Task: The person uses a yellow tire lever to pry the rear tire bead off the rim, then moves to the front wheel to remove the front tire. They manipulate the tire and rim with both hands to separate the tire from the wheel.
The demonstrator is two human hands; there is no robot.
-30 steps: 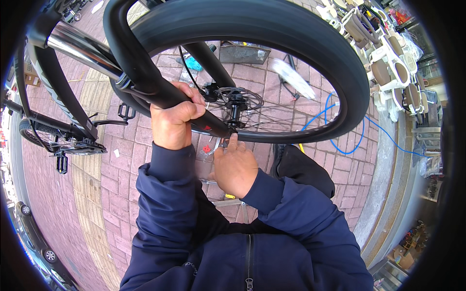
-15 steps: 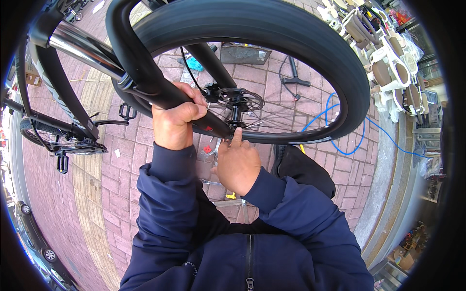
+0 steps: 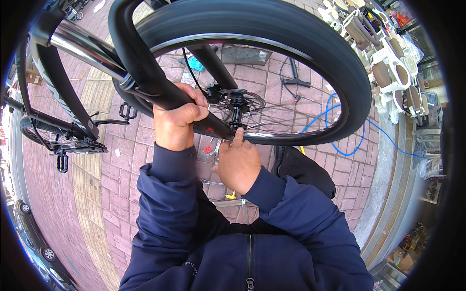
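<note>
- Black fork leg (image 3: pixel 158 89) slants from the far left down toward the near middle, its lower end just beside the wheel hub (image 3: pixel 237 110).
- Left hand (image 3: pixel 178 119) is clamped around the lower part of that leg, the thumb wrapped across its near side.
- Right hand (image 3: pixel 238 167) has its fingers and thumb apart, with nothing seen in its grip; the index finger points away from the body, its tip at the near end of the hub. Whether it presses there, I cannot tell.
- Wide black tyre (image 3: pixel 272 22) arches over the far side and curves round to the right of both hands; thin spokes and a brake disc (image 3: pixel 255 99) surround the hub.
- Shiny silver tube (image 3: pixel 85 46) lies left of the fork leg, and a black bicycle frame (image 3: pixel 60 92) continues farther left, down to a dark pedal (image 3: pixel 62 162).
- Pinkish brick paving (image 3: pixel 111 194) spreads beneath, bearing a small red piece (image 3: pixel 208 149) left of the right hand and a yellow one (image 3: pixel 231 196) nearer the body.
- Through the wheel show a dark grey tray (image 3: pixel 242 56), a teal object (image 3: pixel 195 64) and a black T-shaped handle (image 3: pixel 296 81).
- Blue hose (image 3: pixel 345 154) loops to the right; white frames with brown pads (image 3: pixel 378 72) are piled at the far right.
</note>
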